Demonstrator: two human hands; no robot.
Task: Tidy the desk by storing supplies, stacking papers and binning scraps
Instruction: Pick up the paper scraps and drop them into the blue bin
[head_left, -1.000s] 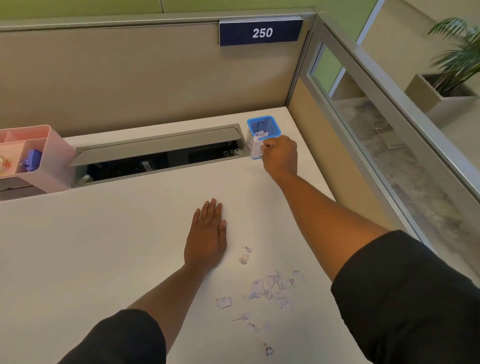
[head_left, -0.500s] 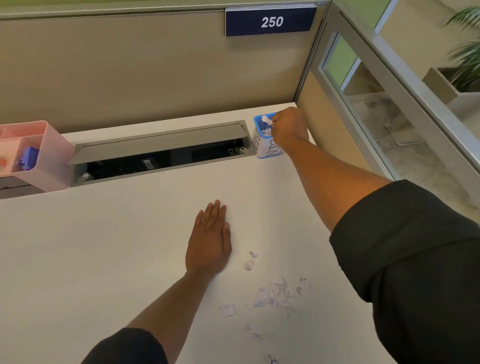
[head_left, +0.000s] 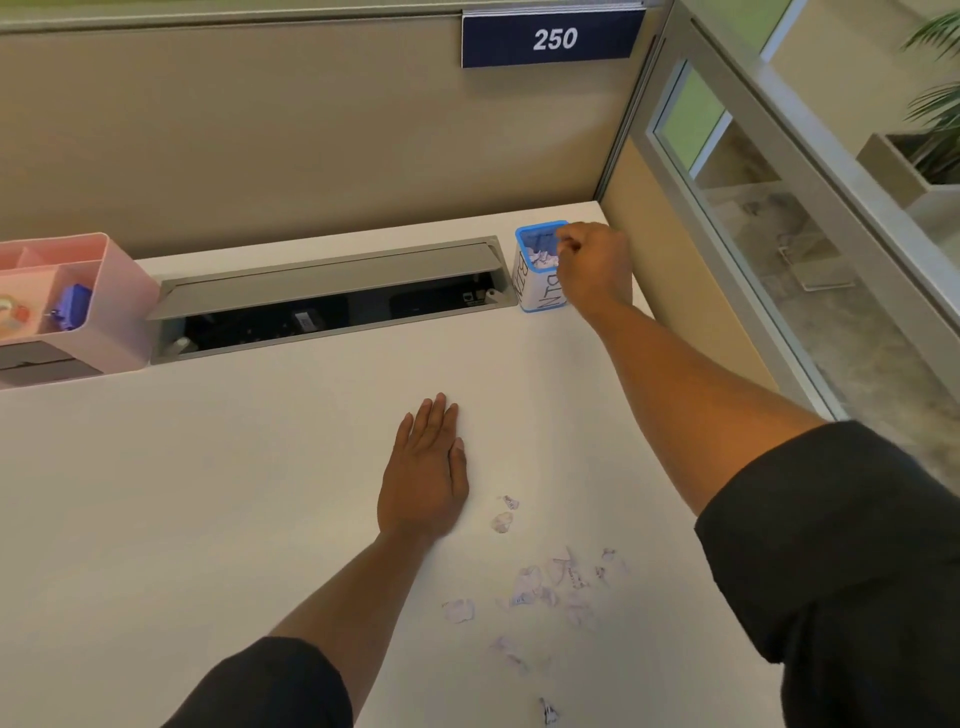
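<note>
Desk (head_left: 218, 519) surface comes first: white, with the paper scraps (head_left: 540, 587) scattered near its front edge, well apart from the small blue-rimmed bin (head_left: 537, 280) at the far right corner. That gap governs the next move, judging by the layout: the scraps lie back toward the person, closer to the left hand (head_left: 423, 475), which rests flat on the desk with fingers straight and together, just beside the nearest scraps. The right hand (head_left: 592, 265) is at the bin's rim, fingers curled; whether they pinch anything cannot be told. White scraps already sit inside the bin. A pink organiser (head_left: 111, 312) at far left holds small blue and orange supplies.
</note>
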